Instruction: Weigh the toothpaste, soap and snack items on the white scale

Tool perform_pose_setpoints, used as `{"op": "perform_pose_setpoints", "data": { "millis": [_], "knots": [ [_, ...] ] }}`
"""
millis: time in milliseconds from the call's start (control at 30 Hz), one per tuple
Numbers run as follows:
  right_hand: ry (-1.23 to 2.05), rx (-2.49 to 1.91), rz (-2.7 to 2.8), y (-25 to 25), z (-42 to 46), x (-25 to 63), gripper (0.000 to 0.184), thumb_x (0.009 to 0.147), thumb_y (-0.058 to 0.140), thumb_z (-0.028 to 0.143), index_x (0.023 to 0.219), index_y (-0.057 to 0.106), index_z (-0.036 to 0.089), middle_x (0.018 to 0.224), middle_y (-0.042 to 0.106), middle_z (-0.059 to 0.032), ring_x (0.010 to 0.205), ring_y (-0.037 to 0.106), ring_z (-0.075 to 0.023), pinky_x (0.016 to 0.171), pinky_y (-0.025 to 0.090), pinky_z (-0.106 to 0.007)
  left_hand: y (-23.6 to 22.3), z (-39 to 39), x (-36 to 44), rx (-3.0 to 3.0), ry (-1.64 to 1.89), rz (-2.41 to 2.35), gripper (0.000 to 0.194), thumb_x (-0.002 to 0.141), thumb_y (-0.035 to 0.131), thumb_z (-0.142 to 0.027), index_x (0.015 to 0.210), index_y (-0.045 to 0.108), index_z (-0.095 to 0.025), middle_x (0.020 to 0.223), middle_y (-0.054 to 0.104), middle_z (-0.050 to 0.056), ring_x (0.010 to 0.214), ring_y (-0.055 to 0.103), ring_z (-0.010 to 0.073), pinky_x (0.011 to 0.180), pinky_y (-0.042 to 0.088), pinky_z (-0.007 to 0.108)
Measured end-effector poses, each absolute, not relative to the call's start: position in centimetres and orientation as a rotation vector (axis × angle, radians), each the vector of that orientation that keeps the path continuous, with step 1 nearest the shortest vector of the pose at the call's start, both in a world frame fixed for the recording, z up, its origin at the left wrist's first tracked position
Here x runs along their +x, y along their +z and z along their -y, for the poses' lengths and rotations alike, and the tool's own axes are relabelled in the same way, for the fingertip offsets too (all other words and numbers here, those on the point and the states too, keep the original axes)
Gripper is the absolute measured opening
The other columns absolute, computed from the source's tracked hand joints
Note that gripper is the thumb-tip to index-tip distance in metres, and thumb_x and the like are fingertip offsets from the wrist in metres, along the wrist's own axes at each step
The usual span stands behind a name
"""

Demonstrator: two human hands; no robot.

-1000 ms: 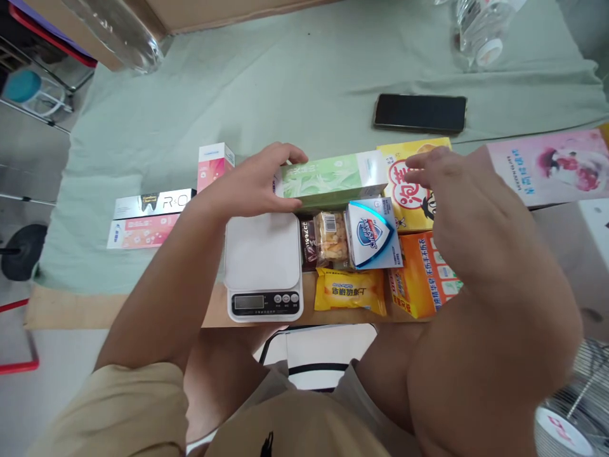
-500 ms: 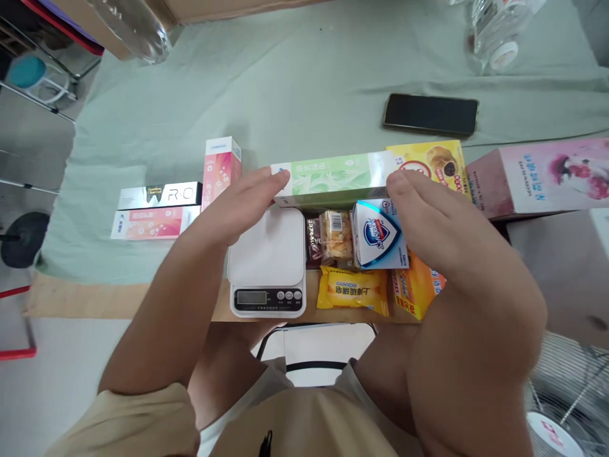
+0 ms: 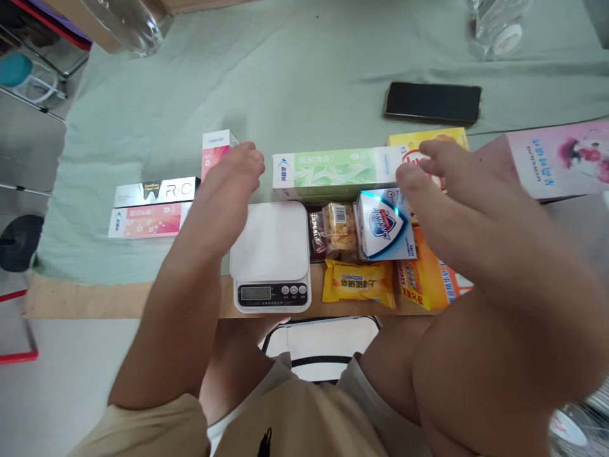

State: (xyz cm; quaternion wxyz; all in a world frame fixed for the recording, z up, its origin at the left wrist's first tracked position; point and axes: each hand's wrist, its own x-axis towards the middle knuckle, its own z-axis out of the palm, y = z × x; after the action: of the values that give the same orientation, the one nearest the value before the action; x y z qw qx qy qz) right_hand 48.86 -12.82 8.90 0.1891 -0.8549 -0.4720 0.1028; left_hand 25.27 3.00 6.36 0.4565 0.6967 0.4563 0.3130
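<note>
A long green and white toothpaste box [image 3: 333, 171] lies flat on the green cloth behind a white kitchen scale [image 3: 271, 257]. My left hand [image 3: 228, 184] hovers just left of the box, fingers loose, holding nothing. My right hand [image 3: 442, 184] hovers at the box's right end, fingers apart, over a yellow snack box [image 3: 428, 136]. Neither hand touches the green box. A blue and white soap box [image 3: 383, 223] sits in front of it, beside small snack packets [image 3: 339, 227].
Toothpaste boxes lie at the left: a black and white one [image 3: 157, 190], a pink flat one [image 3: 145, 221] and a pink upright one [image 3: 216, 149]. A yellow packet [image 3: 359, 284], an orange box [image 3: 425, 282], a black phone [image 3: 432, 101], a pink box [image 3: 556, 158] and a bottle [image 3: 497, 22] are also on the table.
Both hands held the green box by its ends and set it down behind the scale. They have now let go and drawn apart.
</note>
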Motion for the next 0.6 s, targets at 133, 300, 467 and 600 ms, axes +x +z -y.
{"op": "perform_pose_setpoints", "data": {
  "millis": [133,300,467,600],
  "knots": [
    [0.237,-2.298,1.519,11.3,13.7,46.4,0.049,0.102,0.044,0.071,0.129,0.068,0.038,0.114,0.079,-0.0057,0.113,0.075,-0.0375,0.095,0.059,-0.062,8.1,-0.7,21.6,1.608,1.196,-1.051,0.021,0.093,0.062,-0.02,0.078,0.077,-0.02,0.076,0.074,0.004,0.075,0.073,0.02,0.073,0.056,0.041],
    [0.149,-2.15,1.632,11.1,12.9,39.8,0.05,0.105,0.041,0.057,0.142,0.062,0.032,0.126,0.077,-0.0086,0.127,0.071,-0.0415,0.102,0.058,-0.063,6.3,-1.3,15.8,1.437,1.634,-1.38,0.026,0.083,0.046,-0.009,0.065,0.058,-0.022,0.064,0.056,0.001,0.066,0.061,0.015,0.07,0.046,0.04],
    [0.313,-1.992,1.924,9.6,9.4,32.8,0.052,0.103,0.045,0.05,0.14,0.066,0.019,0.131,0.076,-0.0146,0.124,0.072,-0.0415,0.101,0.062,-0.062,2.9,-4.2,10.6,1.525,1.656,-1.738,0.019,0.088,0.043,-0.008,0.093,0.057,-0.019,0.102,0.062,0.006,0.107,0.061,0.0184,0.106,0.048,0.038],
    [0.495,-1.856,2.156,7.8,6.8,28.3,0.059,0.102,0.043,0.042,0.148,0.06,0.008,0.15,0.066,-0.0198,0.142,0.061,-0.0428,0.116,0.053,-0.064,1.5,-5.8,7.1,1.339,1.267,-1.998,0.031,0.098,0.049,-0.012,0.129,0.05,-0.014,0.151,0.053,0.016,0.143,0.049,0.0211,0.126,0.036,0.037]
  ]
}}
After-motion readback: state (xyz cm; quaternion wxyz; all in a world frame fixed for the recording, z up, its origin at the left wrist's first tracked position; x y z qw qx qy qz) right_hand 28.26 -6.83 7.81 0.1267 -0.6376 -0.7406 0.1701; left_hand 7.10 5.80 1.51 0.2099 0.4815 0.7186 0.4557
